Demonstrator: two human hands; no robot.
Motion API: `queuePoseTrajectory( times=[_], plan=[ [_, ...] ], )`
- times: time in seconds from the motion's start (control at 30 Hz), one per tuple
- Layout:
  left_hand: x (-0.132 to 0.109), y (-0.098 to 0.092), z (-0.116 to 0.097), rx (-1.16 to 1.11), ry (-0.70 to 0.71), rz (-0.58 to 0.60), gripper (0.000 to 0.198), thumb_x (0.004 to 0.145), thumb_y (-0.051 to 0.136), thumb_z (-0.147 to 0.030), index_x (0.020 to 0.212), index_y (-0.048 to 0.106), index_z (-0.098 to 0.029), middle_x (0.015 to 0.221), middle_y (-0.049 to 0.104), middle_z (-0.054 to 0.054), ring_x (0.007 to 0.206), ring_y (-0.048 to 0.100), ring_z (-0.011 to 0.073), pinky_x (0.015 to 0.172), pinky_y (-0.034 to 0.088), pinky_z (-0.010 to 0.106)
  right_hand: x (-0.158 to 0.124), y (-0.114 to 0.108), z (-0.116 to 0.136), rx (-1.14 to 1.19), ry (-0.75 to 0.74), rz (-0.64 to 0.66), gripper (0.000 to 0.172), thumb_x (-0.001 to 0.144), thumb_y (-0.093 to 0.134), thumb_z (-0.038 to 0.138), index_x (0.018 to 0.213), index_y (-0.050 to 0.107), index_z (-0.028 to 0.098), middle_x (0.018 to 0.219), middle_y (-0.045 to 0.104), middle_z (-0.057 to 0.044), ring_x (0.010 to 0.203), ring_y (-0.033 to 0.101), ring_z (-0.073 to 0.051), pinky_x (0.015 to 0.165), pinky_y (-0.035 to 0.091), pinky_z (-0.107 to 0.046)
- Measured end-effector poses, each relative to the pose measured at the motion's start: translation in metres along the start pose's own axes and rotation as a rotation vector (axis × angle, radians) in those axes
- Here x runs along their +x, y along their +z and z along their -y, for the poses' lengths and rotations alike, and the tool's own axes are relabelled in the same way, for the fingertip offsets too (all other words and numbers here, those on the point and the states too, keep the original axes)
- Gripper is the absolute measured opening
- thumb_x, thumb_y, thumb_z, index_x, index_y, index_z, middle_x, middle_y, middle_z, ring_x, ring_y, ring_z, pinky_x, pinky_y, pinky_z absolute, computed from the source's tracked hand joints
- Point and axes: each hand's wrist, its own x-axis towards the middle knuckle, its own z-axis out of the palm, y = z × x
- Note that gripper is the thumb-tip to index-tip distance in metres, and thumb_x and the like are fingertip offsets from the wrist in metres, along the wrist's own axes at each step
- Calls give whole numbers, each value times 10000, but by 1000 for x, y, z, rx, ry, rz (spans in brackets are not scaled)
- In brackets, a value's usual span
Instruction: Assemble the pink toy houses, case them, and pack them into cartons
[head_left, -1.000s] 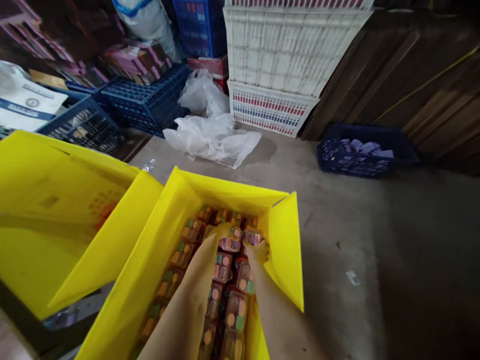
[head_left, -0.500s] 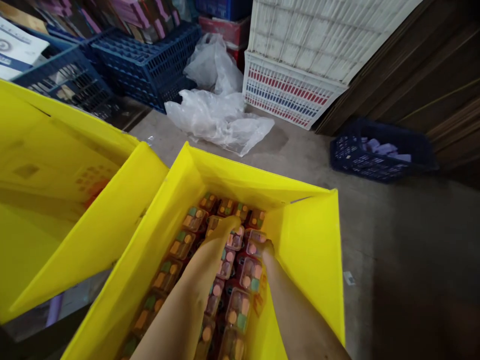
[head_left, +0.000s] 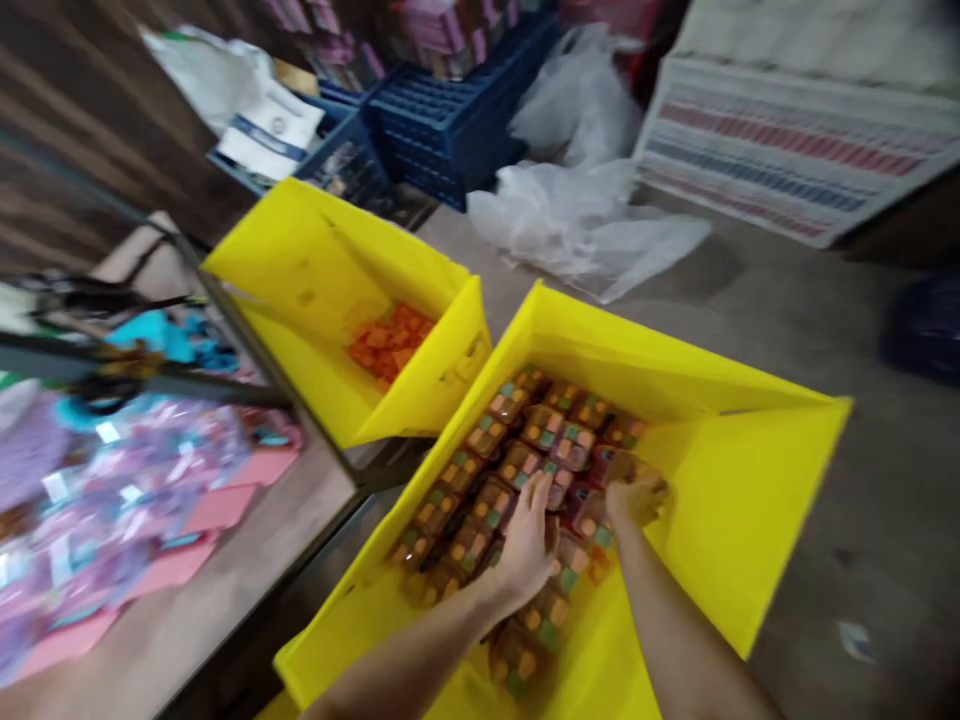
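A yellow box (head_left: 750,480) with tall walls holds rows of clear plastic packs (head_left: 486,436) filled with small orange, pink and green pieces. Over the middle rows is my left hand (head_left: 529,545), its fingers stretched forward and touching the pack tops. My right hand (head_left: 634,492) is lower on the right side of the box, beside the right-hand row. Its fingers are bent near a pack by the wall, and blur hides whether they grip it.
Left of the box stands a second yellow box (head_left: 322,290) with orange pieces (head_left: 391,342) inside. A table (head_left: 225,570) at left bears pink and purple packaged goods. Beyond are blue crates (head_left: 450,130), a plastic bag (head_left: 585,220) and a white crate (head_left: 757,150).
The view has swung left, bringing the table and the second box's contents into sight. My left hand has drawn back toward me along the rows, and its fingers now show more clearly.
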Motion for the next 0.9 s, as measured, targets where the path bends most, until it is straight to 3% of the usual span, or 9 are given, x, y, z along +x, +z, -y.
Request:
queuePoseTrajectory(
  times=[0.13,0.23,0.3,0.37,0.47,0.53,0.6,0.8,0.9],
  plan=[
    [-115,-108,2,207,115,-399,501,875,383,-149,1344,290,-300,1346,394,103,1271,383,208,1023,387,401,-71,-18,42,100,-148,-48,551,819,396,297,1306,315,53,1290,399,-269,1212,384,-377,916,383,-527],
    [-167,-201,15,477,61,-802,488,861,445,-179,1318,318,-295,1292,409,107,1253,388,250,1012,374,451,-165,-21,83,355,-667,-18,462,841,392,303,1251,397,89,1149,518,-214,1137,465,-320,916,410,-493],
    [-179,-259,27,560,-42,-1011,486,861,462,-234,1322,310,-257,1294,386,125,1256,371,266,1024,345,466,-233,-20,123,517,-1092,134,397,870,361,243,1253,416,158,1073,565,-156,1054,529,-264,888,447,-454],
    [-176,-310,38,566,-153,-1118,499,866,447,-285,1333,293,-204,1312,361,150,1269,342,271,1041,314,463,-291,-20,175,530,-1499,351,404,870,364,176,1264,446,214,1091,580,-119,1054,537,-227,901,452,-407],
    [-154,-368,52,505,-343,-1133,532,862,418,-310,1338,283,-116,1380,285,195,1325,232,291,1077,240,463,-344,-21,267,396,-1673,406,404,880,416,224,1279,477,232,1275,502,-104,1220,417,-247,1016,352,-447],
    [-137,-393,61,428,-541,-1052,552,852,409,-283,1335,279,-51,1418,219,237,1351,156,322,1086,195,476,-361,-19,314,280,-1699,462,401,865,477,267,1262,509,222,1358,440,-80,1285,339,-255,1056,309,-436],
    [-127,-405,69,353,-688,-939,536,849,388,-245,1321,299,-7,1403,244,272,1339,182,353,1070,205,492,-370,-15,335,197,-1676,504,395,859,493,272,1245,531,198,1370,434,-75,1294,330,-249,1064,309,-409],
    [-158,-395,75,264,-647,-673,418,833,409,-211,1214,473,-50,1235,487,223,1229,384,319,1066,241,433,-379,-33,280,104,-1546,401,386,886,410,217,1256,521,204,1272,502,-127,1167,473,-280,955,432,-446],
    [-180,-401,78,192,-596,-525,463,769,514,-192,1215,482,-72,1248,508,190,1215,422,285,1057,285,372,-377,-54,283,-37,-1675,479,380,754,633,226,1132,599,198,1206,531,-132,1097,504,-294,912,448,-451]
  ],
)
